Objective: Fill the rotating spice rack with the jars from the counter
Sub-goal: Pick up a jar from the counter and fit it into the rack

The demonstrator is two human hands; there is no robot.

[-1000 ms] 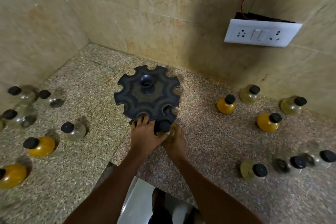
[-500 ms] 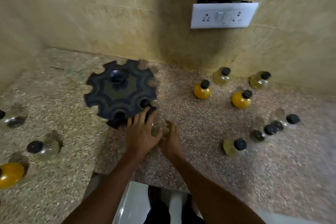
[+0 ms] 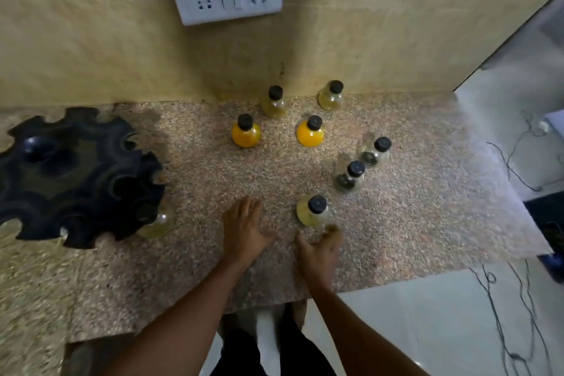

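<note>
I am holding both hands low over the speckled worktop (image 3: 427, 192), and neither is gripping anything. My left hand (image 3: 244, 230) is lying flat with its fingers straight and together, pointing toward the wall. My right hand (image 3: 320, 249) is loosely curled, its fingertips just beside the nearest jar (image 3: 314, 211), a pale one with a black cap; whether they are touching it I cannot tell. The black spice rack (image 3: 76, 174) is sitting at my far left, with one jar (image 3: 157, 224) seated in a slot at its near edge. Six more jars are standing further back on my right: two orange ones (image 3: 246, 133) side by side, two pale ones (image 3: 274, 102) by the wall, and two clear ones (image 3: 351, 175) close together.
</note>
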